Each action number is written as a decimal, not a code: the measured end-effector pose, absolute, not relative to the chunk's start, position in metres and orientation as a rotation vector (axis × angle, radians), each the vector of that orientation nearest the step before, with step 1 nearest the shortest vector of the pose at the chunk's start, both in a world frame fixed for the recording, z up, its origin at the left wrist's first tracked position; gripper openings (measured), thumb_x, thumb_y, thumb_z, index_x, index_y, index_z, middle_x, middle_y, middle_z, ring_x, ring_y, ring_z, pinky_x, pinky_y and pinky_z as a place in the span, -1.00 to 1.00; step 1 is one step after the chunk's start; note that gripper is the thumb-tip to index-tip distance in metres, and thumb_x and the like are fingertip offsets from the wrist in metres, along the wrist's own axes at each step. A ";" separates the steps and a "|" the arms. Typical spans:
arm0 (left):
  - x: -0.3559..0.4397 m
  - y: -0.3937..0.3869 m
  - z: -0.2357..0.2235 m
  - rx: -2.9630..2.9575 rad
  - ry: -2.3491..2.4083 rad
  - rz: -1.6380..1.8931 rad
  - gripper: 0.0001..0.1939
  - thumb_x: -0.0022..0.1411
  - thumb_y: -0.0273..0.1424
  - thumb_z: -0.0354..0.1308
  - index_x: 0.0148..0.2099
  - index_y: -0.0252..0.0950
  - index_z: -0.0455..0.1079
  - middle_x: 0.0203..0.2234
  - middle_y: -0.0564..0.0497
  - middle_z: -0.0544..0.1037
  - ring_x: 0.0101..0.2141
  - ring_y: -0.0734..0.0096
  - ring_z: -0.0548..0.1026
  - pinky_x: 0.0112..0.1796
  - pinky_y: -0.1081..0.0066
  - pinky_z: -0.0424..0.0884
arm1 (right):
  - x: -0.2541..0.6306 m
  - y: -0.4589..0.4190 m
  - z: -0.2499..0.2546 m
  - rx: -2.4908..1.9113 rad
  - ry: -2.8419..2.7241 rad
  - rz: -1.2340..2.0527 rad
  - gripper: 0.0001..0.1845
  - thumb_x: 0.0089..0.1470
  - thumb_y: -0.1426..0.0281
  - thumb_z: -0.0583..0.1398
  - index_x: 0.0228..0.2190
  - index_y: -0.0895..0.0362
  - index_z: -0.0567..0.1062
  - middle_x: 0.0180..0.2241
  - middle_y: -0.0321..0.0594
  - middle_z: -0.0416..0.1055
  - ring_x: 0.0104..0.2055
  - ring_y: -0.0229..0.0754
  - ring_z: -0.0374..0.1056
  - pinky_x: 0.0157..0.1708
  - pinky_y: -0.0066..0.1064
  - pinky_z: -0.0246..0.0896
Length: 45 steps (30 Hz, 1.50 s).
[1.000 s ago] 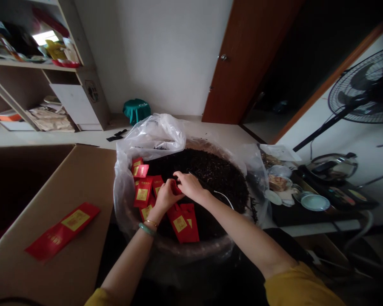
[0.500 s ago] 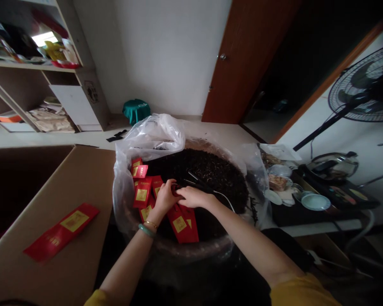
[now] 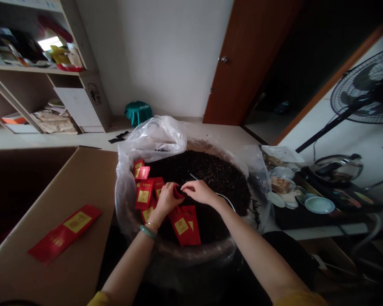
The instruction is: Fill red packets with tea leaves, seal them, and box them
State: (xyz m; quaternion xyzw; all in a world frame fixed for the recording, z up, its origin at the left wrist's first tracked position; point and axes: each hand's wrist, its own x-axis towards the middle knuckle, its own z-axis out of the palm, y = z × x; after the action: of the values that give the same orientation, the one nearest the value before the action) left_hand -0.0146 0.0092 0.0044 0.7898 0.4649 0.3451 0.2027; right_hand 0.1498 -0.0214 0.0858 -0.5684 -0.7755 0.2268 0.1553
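My left hand, with a jade-green bangle and a thin gold bracelet on its wrist, is closed around a small red packet whose mouth faces my right hand. My right hand has its fingers pinched together at that mouth; what they hold, if anything, is too small to make out. Both hands are above a big round basket lined with clear plastic and filled with dark loose leaves that look like tea. Several red packets with gold labels lie on the leaves around my left hand.
An open cardboard box stands left, a long red packet on its flap. A white cord crosses the leaves beyond my right hand. On the right are a low table with bowls, a glass kettle and a fan.
My hands have drawn slightly apart, and the red packet's mouth now shows between them. My right fingers have lifted off my left hand. The whole view has shifted a little.
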 end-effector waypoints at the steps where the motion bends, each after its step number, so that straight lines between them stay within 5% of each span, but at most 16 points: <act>1: -0.014 0.009 0.004 2.204 1.297 0.975 -0.58 -0.11 -0.46 0.32 -0.15 -0.26 0.34 -0.22 -0.06 0.48 -0.16 0.18 0.44 -0.14 0.22 0.37 | 0.155 -0.023 0.081 -1.723 -2.167 0.640 -0.70 0.12 0.51 0.05 -0.19 0.09 0.53 -0.26 -0.23 0.55 -0.25 -0.22 0.46 -0.20 -0.43 0.28; 7: -0.013 0.009 0.007 2.208 1.301 1.012 -0.58 -0.11 -0.48 0.32 -0.14 -0.27 0.36 -0.28 -0.01 0.53 -0.24 0.23 0.46 -0.13 0.23 0.36 | 0.171 -0.036 0.044 -2.139 -2.314 0.638 -0.54 -0.05 0.52 0.23 -0.04 0.14 0.47 -0.06 0.02 0.46 -0.02 0.01 0.39 -0.12 -0.31 0.26; 12: -0.014 0.009 0.007 2.215 1.314 0.986 -0.53 -0.14 -0.45 0.35 -0.11 -0.29 0.36 -0.29 -0.03 0.53 -0.24 0.21 0.45 -0.17 0.26 0.38 | 0.167 -0.033 0.036 -2.163 -2.293 0.677 -0.67 -0.08 0.61 0.17 -0.24 0.14 0.55 -0.19 -0.07 0.52 -0.11 -0.07 0.44 -0.21 -0.43 0.25; 17: -0.013 0.008 0.007 2.224 1.317 0.971 -0.51 -0.13 -0.43 0.35 -0.09 -0.29 0.36 -0.26 -0.04 0.53 -0.22 0.19 0.45 -0.15 0.24 0.37 | 0.171 -0.032 0.035 -2.132 -2.273 0.741 -0.59 -0.20 0.57 0.27 -0.21 0.15 0.53 -0.16 -0.06 0.51 -0.10 -0.04 0.43 -0.25 -0.43 0.26; 21: -0.014 0.008 0.008 2.225 1.318 0.947 -0.51 -0.12 -0.42 0.35 -0.08 -0.30 0.35 -0.26 -0.06 0.53 -0.22 0.17 0.45 -0.15 0.23 0.36 | 0.178 -0.031 0.035 -2.102 -2.221 0.774 -0.73 -0.26 0.64 0.25 -0.40 0.18 0.54 -0.32 -0.12 0.55 -0.22 -0.09 0.46 -0.32 -0.46 0.27; 28: -0.014 0.009 0.010 2.219 1.339 0.903 -0.51 -0.12 -0.41 0.35 -0.08 -0.33 0.35 -0.23 -0.10 0.53 -0.21 0.15 0.45 -0.11 0.19 0.33 | 0.170 -0.017 0.080 -1.719 -1.847 0.894 -0.84 -0.09 0.51 0.19 -0.35 0.17 0.48 -0.44 -0.28 0.50 -0.60 -0.35 0.36 -0.60 -0.56 0.23; 35: -0.014 0.008 0.012 2.160 1.357 0.908 -0.48 -0.13 -0.42 0.35 -0.06 -0.30 0.33 -0.28 -0.05 0.52 -0.23 0.17 0.46 -0.15 0.21 0.34 | 0.141 -0.008 0.096 -1.549 -1.787 0.742 -0.77 -0.09 0.55 0.23 -0.31 0.12 0.53 -0.32 -0.24 0.53 -0.38 -0.27 0.46 -0.32 -0.46 0.35; 45: -0.017 0.008 0.005 2.222 1.395 0.890 -0.51 -0.11 -0.41 0.31 -0.07 -0.32 0.33 -0.19 -0.14 0.48 -0.14 0.09 0.42 -0.09 0.14 0.32 | 0.120 -0.027 0.062 -1.696 -2.326 0.265 -0.82 0.11 0.41 0.17 -0.45 0.16 0.55 -0.29 -0.08 0.50 -0.15 -0.08 0.33 -0.11 -0.29 0.23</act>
State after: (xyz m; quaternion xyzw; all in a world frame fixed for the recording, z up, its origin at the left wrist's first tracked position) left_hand -0.0166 0.0076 0.0048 0.7884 0.4947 0.3158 0.1845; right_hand 0.1204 -0.0270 0.0621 -0.5820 -0.7983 0.0909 0.1252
